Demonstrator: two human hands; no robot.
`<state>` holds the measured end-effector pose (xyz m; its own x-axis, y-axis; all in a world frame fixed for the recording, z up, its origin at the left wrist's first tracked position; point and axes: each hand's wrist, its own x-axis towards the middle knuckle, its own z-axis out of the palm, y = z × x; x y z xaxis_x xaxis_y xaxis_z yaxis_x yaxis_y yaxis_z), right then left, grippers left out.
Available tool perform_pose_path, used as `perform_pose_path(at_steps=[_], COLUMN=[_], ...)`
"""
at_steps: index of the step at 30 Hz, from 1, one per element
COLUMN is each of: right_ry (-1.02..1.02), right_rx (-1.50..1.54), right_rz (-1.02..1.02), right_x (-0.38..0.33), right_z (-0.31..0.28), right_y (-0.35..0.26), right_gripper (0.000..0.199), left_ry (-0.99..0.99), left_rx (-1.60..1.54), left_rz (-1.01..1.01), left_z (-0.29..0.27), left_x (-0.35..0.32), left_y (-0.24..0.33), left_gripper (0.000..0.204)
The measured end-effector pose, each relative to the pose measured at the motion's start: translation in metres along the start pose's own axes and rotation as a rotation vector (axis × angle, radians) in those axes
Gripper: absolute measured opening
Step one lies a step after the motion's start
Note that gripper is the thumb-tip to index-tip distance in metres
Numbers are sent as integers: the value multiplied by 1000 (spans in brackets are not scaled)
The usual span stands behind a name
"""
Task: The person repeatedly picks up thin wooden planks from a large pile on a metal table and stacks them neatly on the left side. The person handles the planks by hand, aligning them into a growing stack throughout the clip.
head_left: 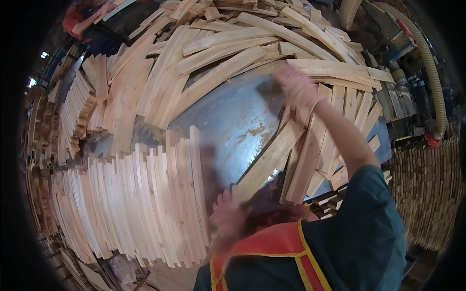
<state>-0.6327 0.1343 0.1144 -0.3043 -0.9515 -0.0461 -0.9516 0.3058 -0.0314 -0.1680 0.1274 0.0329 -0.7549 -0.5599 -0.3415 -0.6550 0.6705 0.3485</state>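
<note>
My left hand (225,209), blurred by motion, grips the near end of a pale wooden slat (270,157) that lies diagonally on the grey metal table (228,114). My right hand (297,86) is stretched out across the table and is also blurred. It rests at the far ends of a fan of slats (335,121) lying on the right side of the table. The blur hides whether its fingers close on one of them.
A neat row of slats (145,203) stands on edge to my left. A loose heap of slats (213,48) covers the far side. A person in red (77,19) works at the top left. A ribbed extraction hose (431,68) and stacked wood (427,194) are on the right.
</note>
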Motion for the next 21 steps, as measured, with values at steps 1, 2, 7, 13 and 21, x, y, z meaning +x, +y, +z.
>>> perform_pose_path(at_steps=[1,2,7,13,21], right_ry=[82,-106,-154,-373,-305], right_rx=[-262,-268,-247,506,1834], right_rz=[169,304,307,250,523], right_x=[1,13,34,46,-9], right_z=[17,3,4,-11,74], right_y=[58,83,113,-6,-161], right_gripper=[104,110,98,84,60], left_ry=[-60,-120,-160,-242,227], left_rx=[17,36,-410,-970,-483], left_rz=[-24,-73,-28,-470,-310], left_z=[0,0,-3,1,7], left_x=[6,8,-21,-59,-83], left_y=[5,7,-16,-52,-69], left_gripper=[100,100,76,47,49])
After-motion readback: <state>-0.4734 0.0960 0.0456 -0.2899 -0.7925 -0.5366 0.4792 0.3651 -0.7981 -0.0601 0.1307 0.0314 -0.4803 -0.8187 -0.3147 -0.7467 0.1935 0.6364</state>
